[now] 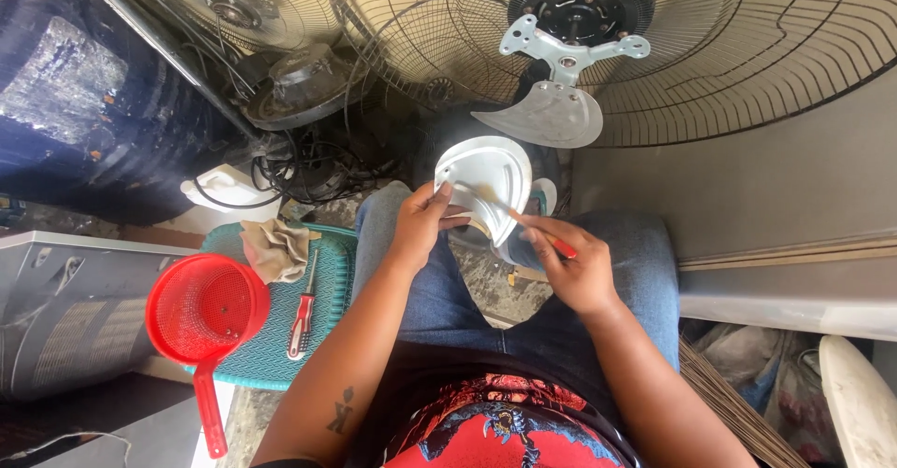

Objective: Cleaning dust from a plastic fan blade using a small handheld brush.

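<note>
1. Fan guard (729, 66): large wire cage, directly above the loose fan blade; hub bracket (570, 52) at its centre with one mounted blade (551, 113) hanging below.
2. Teal stool (327, 290): left of the loose blade, bearing a rag (276, 248) and a red-handled screwdriver (301, 319).
3. Red strainer (201, 309): further left of the blade, overlapping the stool's edge.
4. Loose fan blade (481, 188): grey metal, held over the knees, just below the mounted blade.
5. Left hand (420, 225): fingers curled on the blade's left edge, thumb on its face.
6. Right hand (575, 262): closed on a red-handled tool (547, 234), tip touching the blade's face.

Handling note, as judgement: a firm left-hand grip, the blade braced against the knee and short controlled strokes should stop the tip skating toward the thumb.
</note>
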